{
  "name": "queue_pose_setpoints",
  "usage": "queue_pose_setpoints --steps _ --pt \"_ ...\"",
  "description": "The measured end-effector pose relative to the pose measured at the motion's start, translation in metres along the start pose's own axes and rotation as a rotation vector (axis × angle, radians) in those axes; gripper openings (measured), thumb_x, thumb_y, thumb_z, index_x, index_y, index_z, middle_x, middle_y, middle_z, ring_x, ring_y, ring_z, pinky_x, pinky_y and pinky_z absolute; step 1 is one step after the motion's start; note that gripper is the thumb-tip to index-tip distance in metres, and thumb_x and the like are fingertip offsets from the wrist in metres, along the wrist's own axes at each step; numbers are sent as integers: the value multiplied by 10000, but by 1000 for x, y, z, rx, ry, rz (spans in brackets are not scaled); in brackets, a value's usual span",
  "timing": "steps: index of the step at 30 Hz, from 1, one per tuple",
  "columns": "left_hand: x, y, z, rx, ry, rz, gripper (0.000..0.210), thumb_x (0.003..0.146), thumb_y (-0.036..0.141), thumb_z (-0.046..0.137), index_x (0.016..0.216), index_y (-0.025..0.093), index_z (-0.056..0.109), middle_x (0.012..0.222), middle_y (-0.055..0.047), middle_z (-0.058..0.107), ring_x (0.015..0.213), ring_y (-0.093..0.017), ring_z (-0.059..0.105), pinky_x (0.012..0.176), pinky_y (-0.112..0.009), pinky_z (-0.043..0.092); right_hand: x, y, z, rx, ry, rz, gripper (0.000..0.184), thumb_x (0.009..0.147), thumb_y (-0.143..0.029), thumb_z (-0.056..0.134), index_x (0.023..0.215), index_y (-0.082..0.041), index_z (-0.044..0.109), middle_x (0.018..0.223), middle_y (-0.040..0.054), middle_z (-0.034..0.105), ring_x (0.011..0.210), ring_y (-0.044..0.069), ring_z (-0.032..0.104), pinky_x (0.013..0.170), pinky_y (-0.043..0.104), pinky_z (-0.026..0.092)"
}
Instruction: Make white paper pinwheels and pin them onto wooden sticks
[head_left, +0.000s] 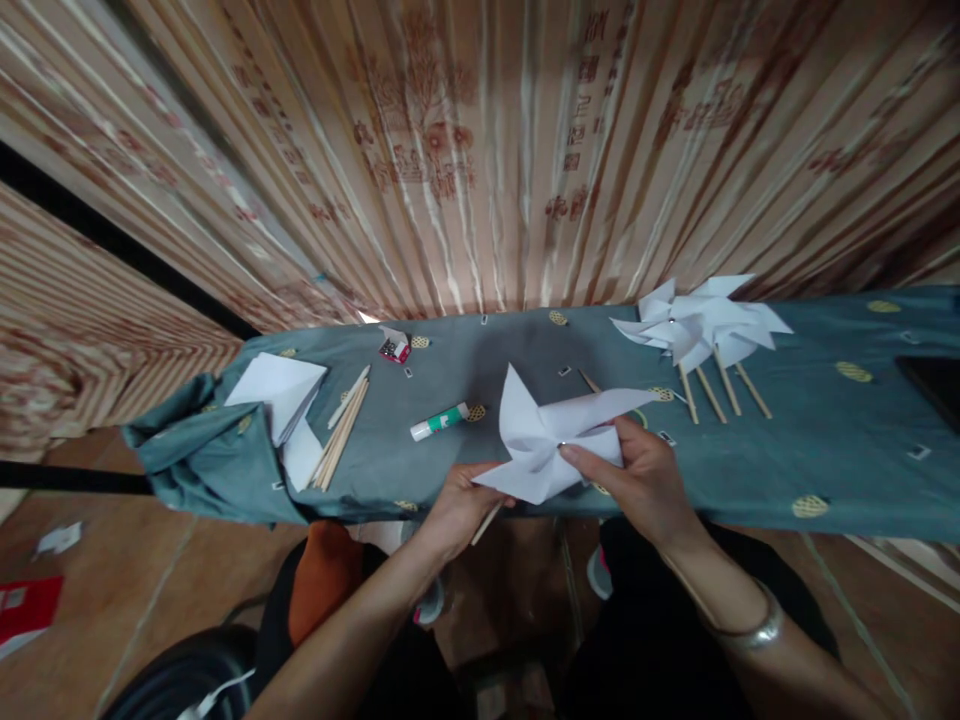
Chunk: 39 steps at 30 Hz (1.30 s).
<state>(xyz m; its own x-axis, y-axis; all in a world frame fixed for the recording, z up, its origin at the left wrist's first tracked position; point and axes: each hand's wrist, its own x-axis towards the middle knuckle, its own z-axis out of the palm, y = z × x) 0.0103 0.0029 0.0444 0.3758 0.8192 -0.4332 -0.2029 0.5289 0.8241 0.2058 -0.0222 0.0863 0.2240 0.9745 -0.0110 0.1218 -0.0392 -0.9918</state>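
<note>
A white paper pinwheel (551, 450) is held between my hands over the near side of the table. My left hand (461, 508) closes around its lower left, where a wooden stick pokes out below the fingers. At the pinwheel's right, my right hand (651, 478) grips it, the thumb beside the small pin head at the centre and the other fingers behind the paper. A glue stick (439, 422) with a green label lies to the left of the pinwheel. The paper hides most of the stick.
Several paper pinwheels on sticks (709, 322) lie at the back right. Loose wooden sticks (343, 432) and folded white paper (279, 388) lie on the left. A small box (394, 346) sits near the back edge of the green tablecloth (750, 480). A dark flat object (934, 390) is far right.
</note>
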Motion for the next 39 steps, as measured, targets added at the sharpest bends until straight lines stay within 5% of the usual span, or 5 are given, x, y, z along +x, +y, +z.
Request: queue_pose_setpoints --steps 5,11,23,29,39 --pt "2 11 -4 -239 39 -10 279 505 224 891 705 98 742 609 -28 673 493 -71 514 512 -196 413 -30 -30 2 -360 50 -386 83 774 -284 682 813 -210 677 749 10 749 633 170 693 571 246 550" --pt "-7 22 -1 -261 -96 -80 382 503 318 932 751 79 768 644 -41 670 501 -43 504 471 -156 344 -56 -53 5 -445 -159 -771 62 891 -220 556 871 -233 612 698 -22 691 630 109 685 616 162 549" --pt "-15 20 13 -173 -110 -121 393 471 351 913 731 107 747 596 -15 628 470 -55 456 480 -197 307 -60 -43 -14 -484 -216 -705 180 871 -217 618 1042 -274 617 888 13 708 767 155 719 665 200 571" --pt "-17 22 16 -99 -110 -82 262 499 275 865 554 112 667 523 7 562 482 -63 437 518 -212 339 -54 -52 -8 -350 -110 -697 40 882 -254 603 892 -250 642 744 2 693 666 153 692 606 215 565" --pt "-20 22 19 -41 -159 -42 307 394 286 885 571 118 699 596 -2 595 548 -95 508 520 -212 338 -52 -53 -7 -335 -41 -629 233 926 -410 540 840 -252 688 716 23 686 619 172 666 562 263 556"
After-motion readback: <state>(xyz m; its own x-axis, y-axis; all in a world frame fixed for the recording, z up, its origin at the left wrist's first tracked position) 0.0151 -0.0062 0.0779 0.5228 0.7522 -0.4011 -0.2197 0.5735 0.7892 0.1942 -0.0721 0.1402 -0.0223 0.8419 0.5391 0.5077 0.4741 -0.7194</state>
